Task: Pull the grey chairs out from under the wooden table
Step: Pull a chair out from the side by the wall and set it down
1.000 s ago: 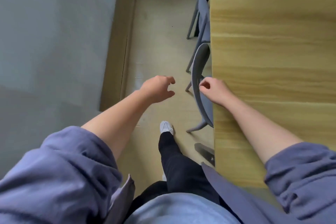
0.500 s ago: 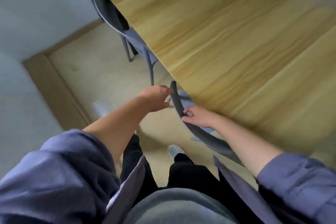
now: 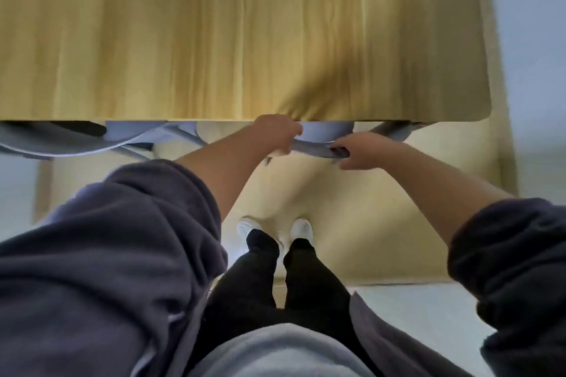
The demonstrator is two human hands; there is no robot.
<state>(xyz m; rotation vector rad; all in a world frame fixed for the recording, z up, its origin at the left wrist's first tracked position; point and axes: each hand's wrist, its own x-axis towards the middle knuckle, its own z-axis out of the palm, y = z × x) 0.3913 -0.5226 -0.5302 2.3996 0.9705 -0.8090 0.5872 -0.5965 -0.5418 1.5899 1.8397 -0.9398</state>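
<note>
Wooden table [image 3: 245,34] fills our upper view. We note the left hand [image 3: 277,133] and right hand [image 3: 360,151] both clenched around the backrest of the grey chair [image 3: 315,148], its seat under the table edge.

Matt wood-grain table [image 3: 214,40]; smooth grey plastic-looking chair [image 3: 312,148].
</note>
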